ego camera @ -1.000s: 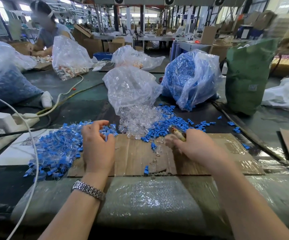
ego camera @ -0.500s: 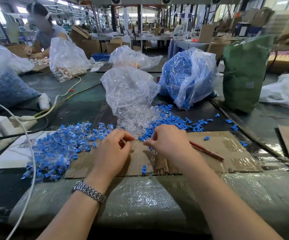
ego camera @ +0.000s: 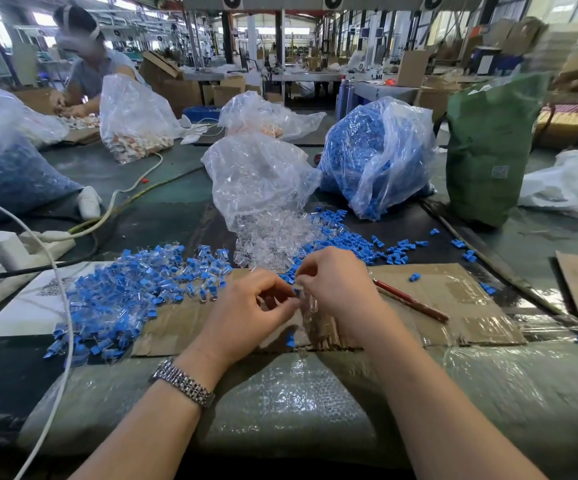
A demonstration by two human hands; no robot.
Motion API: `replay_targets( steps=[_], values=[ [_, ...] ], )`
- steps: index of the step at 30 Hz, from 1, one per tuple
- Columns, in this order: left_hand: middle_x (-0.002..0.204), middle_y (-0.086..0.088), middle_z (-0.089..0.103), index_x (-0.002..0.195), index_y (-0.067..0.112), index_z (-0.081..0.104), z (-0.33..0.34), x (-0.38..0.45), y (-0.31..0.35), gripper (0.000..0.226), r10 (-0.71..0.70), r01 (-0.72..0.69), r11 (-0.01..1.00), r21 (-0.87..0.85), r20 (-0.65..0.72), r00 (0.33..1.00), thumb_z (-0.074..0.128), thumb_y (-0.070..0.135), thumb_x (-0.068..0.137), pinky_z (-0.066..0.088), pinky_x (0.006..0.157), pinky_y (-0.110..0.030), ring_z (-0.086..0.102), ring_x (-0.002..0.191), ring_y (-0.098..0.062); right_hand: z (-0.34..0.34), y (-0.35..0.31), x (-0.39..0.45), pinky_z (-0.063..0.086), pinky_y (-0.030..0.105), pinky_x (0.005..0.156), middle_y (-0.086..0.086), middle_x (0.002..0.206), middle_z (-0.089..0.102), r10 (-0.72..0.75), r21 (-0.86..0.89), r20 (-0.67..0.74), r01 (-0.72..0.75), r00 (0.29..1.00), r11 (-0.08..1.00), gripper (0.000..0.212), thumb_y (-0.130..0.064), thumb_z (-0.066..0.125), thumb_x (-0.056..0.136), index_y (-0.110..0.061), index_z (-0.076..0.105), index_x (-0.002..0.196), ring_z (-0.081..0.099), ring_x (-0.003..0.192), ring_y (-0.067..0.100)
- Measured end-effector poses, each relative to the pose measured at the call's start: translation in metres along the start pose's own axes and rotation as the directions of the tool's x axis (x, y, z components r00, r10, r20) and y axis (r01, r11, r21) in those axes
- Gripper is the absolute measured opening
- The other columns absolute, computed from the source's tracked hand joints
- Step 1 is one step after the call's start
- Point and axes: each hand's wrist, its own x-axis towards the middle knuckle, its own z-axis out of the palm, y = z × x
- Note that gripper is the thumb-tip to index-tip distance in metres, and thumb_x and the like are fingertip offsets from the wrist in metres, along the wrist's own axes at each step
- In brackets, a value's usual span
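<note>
Your left hand point(ego camera: 252, 306) and right hand point(ego camera: 339, 289) meet over the cardboard point(ego camera: 453, 306), fingertips almost touching. The left grip is closed in a pinch on a small blue piece point(ego camera: 296, 292). The right grip curls round a clear piece point(ego camera: 310, 304) just beside it. You look to be in the middle of fitting one into the other.

Judging by how things lie, a good share is done. A wide pile point(ego camera: 124, 292) of joined blue-and-clear parts spreads on the worktop point(ego camera: 176, 209) to your left. Far more is left. A clear heap point(ego camera: 273, 237) spills from the clear bag point(ego camera: 256, 174), and loose blue parts point(ego camera: 346, 240) lie scattered to its right. The blue bag point(ego camera: 374, 150) behind them looks nearly full. A pencil point(ego camera: 408, 301) lies unused by your right wrist.

Some of it is hard to make out. The clear piece is see-through and blurred, so its shape and how it sits in your fingers cannot be told. Your right fingers hide the joint, so you cannot tell whether the blue piece is already seated. How deep the clear bag is filled cannot be judged through its creases.
</note>
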Motion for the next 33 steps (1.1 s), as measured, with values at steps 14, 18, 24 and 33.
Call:
replay_targets(
  steps=[14, 18, 24, 33],
  values=[
    [0.082, 0.004, 0.075, 0.096, 0.018, 0.075, 0.001, 0.001, 0.004, 0.006, -0.145, 0.160, 0.974, -0.162, 0.100, 0.984, 0.076, 0.018, 0.090, 0.055, 0.070, -0.018, 0.070, 0.074, -0.003, 0.016, 0.032, -0.006, 0.055, 0.023, 0.079, -0.012, 0.082, 0.073, 0.143, 0.631, -0.255, 0.053, 0.956, 0.774, 0.002, -0.029, 0.074, 0.091, -0.028, 0.075, 0.089, 0.066, 0.080, 0.001],
    [0.093, -0.011, 0.077, 0.115, 0.015, 0.070, -0.010, 0.000, -0.002, 0.026, -0.356, 0.360, 0.673, -0.646, 0.144, 0.923, 0.069, 0.008, 0.089, 0.062, 0.070, -0.028, 0.077, 0.086, -0.024, 0.015, 0.029, -0.008, 0.060, 0.031, 0.074, -0.007, 0.079, 0.074, 0.126, 0.709, -0.220, 0.069, 0.967, 0.702, 0.003, -0.026, 0.073, 0.092, -0.025, 0.073, 0.090, 0.070, 0.072, 0.008],
    [0.103, -0.021, 0.076, 0.099, 0.007, 0.079, -0.017, 0.004, -0.006, 0.024, -0.467, 0.425, 0.313, -0.849, 0.253, 0.848, 0.076, 0.008, 0.075, 0.065, 0.067, -0.036, 0.075, 0.087, -0.028, 0.011, 0.021, -0.014, 0.058, 0.024, 0.071, -0.002, 0.081, 0.075, 0.019, 0.756, -0.167, 0.116, 0.986, 0.644, 0.003, -0.017, 0.070, 0.094, -0.019, 0.070, 0.092, 0.072, 0.078, 0.014],
    [0.091, -0.020, 0.073, 0.102, -0.010, 0.066, -0.018, 0.008, -0.007, 0.029, -0.476, 0.348, 0.106, -0.932, 0.260, 0.840, 0.068, -0.010, 0.072, 0.062, 0.069, -0.022, 0.075, 0.082, -0.024, 0.009, 0.013, -0.023, 0.057, 0.030, 0.079, 0.008, 0.088, 0.074, -0.159, 0.753, -0.148, 0.215, 0.976, 0.621, 0.002, -0.011, 0.071, 0.093, -0.011, 0.071, 0.095, 0.070, 0.086, 0.024]
  ],
)
